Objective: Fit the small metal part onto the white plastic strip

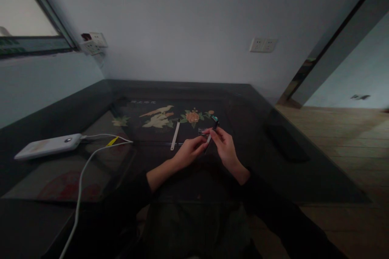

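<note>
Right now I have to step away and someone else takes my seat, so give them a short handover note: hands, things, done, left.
Left hand: fingertips pinch the lower end of a thin pale stick-like piece; too dim to identify.
Right hand: holds a small dark tool with a teal tip, pointing up and away, and meets the same piece.
On the dark glass table: a flat white strip lies left of the hands, untouched; a white power bank with its white cable sits far left.
Done: both items picked up and brought together.
Left: whatever joins them looks unfinished; the strip is unused.
</note>
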Motion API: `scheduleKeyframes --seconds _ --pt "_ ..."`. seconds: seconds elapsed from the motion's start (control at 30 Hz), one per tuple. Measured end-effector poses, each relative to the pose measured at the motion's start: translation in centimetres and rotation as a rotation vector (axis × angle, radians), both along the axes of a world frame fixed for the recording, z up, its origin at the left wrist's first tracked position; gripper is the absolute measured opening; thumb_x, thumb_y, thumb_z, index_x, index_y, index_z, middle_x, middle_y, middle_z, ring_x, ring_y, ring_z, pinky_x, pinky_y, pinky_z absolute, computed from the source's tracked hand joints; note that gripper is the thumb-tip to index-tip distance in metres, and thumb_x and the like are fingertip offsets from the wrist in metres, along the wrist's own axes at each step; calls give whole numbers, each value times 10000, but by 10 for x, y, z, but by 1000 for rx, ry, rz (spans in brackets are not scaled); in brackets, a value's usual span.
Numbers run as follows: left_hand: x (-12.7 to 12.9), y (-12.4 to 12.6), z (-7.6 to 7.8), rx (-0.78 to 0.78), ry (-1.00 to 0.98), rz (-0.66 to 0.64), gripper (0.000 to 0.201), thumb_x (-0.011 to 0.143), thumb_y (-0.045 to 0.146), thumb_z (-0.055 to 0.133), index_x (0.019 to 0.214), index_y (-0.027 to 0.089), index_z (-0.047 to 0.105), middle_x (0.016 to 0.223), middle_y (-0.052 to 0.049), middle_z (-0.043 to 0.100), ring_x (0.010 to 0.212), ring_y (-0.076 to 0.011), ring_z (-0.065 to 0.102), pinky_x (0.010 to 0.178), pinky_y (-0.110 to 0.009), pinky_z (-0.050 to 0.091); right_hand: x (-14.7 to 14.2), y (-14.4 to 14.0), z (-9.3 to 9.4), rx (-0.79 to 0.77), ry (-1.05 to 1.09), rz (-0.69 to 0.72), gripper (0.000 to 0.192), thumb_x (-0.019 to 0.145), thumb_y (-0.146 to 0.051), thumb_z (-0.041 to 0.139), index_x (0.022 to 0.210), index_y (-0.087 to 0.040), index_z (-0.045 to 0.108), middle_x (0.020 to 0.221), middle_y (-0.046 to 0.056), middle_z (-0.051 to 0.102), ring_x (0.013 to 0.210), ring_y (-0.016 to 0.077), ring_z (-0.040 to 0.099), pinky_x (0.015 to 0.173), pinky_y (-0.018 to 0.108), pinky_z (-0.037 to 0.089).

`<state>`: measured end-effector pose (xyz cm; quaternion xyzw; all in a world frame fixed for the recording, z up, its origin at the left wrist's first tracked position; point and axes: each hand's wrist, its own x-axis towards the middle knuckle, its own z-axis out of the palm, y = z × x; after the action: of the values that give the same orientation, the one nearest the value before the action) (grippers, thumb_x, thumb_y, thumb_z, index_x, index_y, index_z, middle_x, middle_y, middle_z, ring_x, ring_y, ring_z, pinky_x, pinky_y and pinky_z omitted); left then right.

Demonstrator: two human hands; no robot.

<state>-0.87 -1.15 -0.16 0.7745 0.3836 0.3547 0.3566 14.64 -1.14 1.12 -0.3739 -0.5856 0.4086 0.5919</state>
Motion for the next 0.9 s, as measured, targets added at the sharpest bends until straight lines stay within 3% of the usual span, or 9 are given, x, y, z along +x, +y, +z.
scheduleKeyframes --seconds 0.13,0.2,0.3,0.4,0.5,0.67,0.9 --pt "-9 9 -2 12 46 57 287 905 392 454 937 156 613 710 -1 603 597 -111 517 580 -213 400 11 11 0 -12 85 -19 289 904 -458 490 967 -200 605 649 -16 567 587 126 564 588 264 467" --pt "-12 13 -3 2 32 76 311 915 403 432 907 152 615 695 -5 603 590 -112 516 584 -220 409 16 16 -1 -73 70 51 318 899 -461 496 1043 -196 599 591 -50 477 465 90 441 447 223 360" --pt "-15 19 -2 -39 -83 118 320 920 403 421 895 143 606 692 -13 602 599 -116 521 589 -229 421 18 20 -3 -137 21 131 365 876 -413 541 1174 -203 564 568 -73 412 424 72 320 389 213 221" --pt "-17 24 0 -73 -241 183 300 907 380 446 988 131 593 782 -42 637 664 -127 559 636 -243 452 15 18 -4 -97 -47 169 439 870 -356 555 1286 -236 488 607 -62 474 450 79 349 408 214 238" --pt "-19 28 2 -101 -330 231 361 875 412 498 1081 131 595 917 -75 675 765 -152 603 732 -279 481 12 14 -4 -30 -142 161 402 860 -324 575 1252 -244 526 675 -34 543 503 87 423 449 216 318" --pt "-21 26 7 -168 -385 241 398 776 447 634 1022 135 656 972 -93 705 886 -211 645 856 -357 478 9 10 -5 12 -236 141 338 857 -291 585 1187 -222 598 842 27 645 597 107 529 534 232 431" --pt "-21 22 13 -132 -385 224 355 751 384 674 1015 147 670 1055 -97 706 987 -235 642 915 -380 474 10 9 -5 98 -269 118 347 850 -219 599 1195 -252 609 1042 40 681 892 163 647 841 308 508"
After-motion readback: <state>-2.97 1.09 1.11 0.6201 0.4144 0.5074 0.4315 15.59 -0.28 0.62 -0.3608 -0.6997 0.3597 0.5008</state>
